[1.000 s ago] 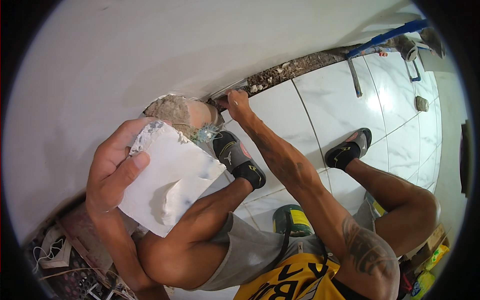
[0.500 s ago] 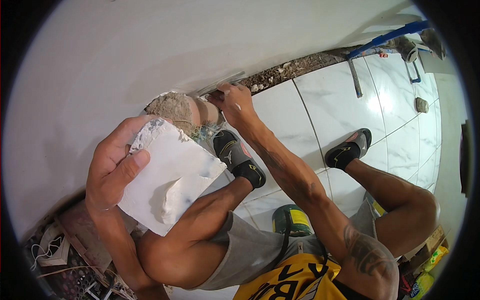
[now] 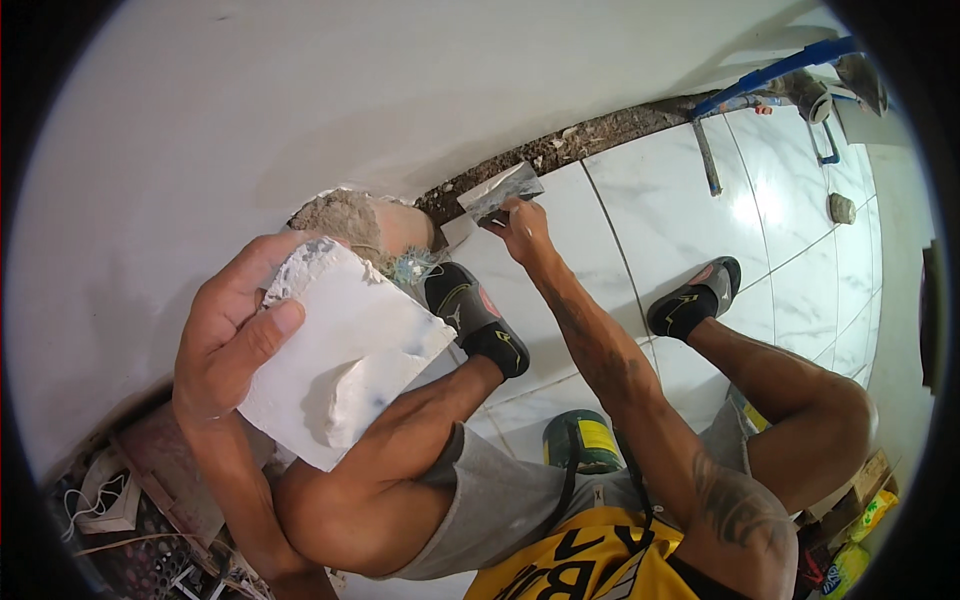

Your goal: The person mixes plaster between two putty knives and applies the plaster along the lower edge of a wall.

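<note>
A flat white board carrying a thick lump of white putty is gripped at its edge by my left hand, thumb on top. Its upper corner is crusted with putty. Out beyond my left foot, my right hand is closed round a wide metal putty knife. The blade is smeared and sits over the floor tiles, beside the open trench at the wall's base. Just past the board, rough cement surrounds a pinkish-orange pipe at the foot of the white wall.
A dirt-filled trench runs along the wall. Blue pipe stands at the far right, and a small stone lies on the marbled tiles. A green pot is between my legs. Clutter lies at lower left, bright bags at lower right.
My right hand has drawn the putty knife away from the wall above the pipe, to the right and toward me, tilting its blade into view. My left hand and board stay almost still.
</note>
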Motion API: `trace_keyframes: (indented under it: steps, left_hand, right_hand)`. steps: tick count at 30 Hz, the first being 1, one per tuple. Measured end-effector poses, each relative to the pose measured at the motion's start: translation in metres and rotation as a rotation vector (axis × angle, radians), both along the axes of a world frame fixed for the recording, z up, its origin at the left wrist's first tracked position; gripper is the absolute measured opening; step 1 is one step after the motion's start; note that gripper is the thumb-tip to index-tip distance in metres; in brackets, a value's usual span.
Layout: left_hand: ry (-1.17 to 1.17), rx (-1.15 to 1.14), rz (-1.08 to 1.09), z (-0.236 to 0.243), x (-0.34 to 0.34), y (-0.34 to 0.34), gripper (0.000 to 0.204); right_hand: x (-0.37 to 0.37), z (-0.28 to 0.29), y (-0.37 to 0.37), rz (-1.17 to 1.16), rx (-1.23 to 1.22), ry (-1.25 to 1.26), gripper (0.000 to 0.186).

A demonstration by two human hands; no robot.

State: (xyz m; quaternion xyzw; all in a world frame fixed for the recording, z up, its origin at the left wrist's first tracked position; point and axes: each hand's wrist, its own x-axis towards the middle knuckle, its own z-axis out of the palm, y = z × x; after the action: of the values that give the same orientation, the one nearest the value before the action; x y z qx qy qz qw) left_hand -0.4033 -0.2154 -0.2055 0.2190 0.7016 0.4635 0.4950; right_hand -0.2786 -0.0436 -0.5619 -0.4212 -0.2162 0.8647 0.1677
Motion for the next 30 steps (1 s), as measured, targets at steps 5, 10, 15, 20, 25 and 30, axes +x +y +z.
trace_keyframes:
  steps: [5, 10, 15, 20, 25, 30]
  left_hand:
    - [-0.006, 0.052, -0.002, 0.000, -0.002, -0.005, 0.045]
    - [-0.041, 0.087, -0.041, -0.001, -0.001, 0.008, 0.045]
    - [-0.005, 0.012, 0.010, -0.002, 0.001, 0.001, 0.051]
    - [0.003, -0.050, 0.046, 0.002, 0.001, 0.001, 0.058]
    - [-0.020, -0.005, 0.003, 0.000, 0.002, 0.009, 0.057]
    - [0.003, -0.047, 0.019, 0.000, -0.002, -0.004, 0.057]
  right_hand:
    - [-0.020, -0.024, -0.006, 0.046, 0.032, 0.130, 0.007]
    - [-0.012, -0.092, 0.036, 0.372, 0.816, -0.089, 0.009]
    - [-0.033, -0.101, 0.024, 0.313, 1.041, -0.043, 0.019]
    - [-0.045, -0.097, 0.012, 0.126, 0.971, 0.055, 0.033]
    - [-0.039, -0.100, 0.039, 0.454, 1.375, -0.276, 0.029]
    - [-0.054, -0.040, 0.022, 0.418, 1.599, -0.283, 0.025]
